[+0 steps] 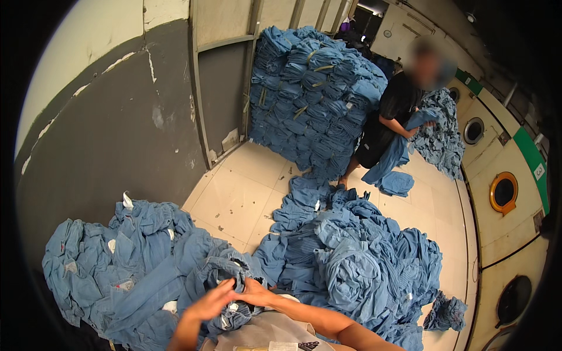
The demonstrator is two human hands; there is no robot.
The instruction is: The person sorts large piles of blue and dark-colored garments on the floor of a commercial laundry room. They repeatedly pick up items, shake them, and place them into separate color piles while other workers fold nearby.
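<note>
A blue denim garment (219,269) is bunched up in front of me, with a dark opening at its upper edge. My right hand (255,292) is closed on that edge, its thumb side toward the opening. Beside it, my left hand (213,299) is slightly blurred, its fingers bent against the same garment. The fingertips of both hands are partly hidden in the folds. To the left lies a heap of similar denim garments (134,263), several with white tags or labels.
A large loose pile of blue garments (357,263) spreads over the tiled floor (225,190) to the right. Farther back, bundled denim (310,93) is stacked high by the wall (117,117). A person (401,99) there holds blue cloth. Machines with round doors (503,192) line the right side.
</note>
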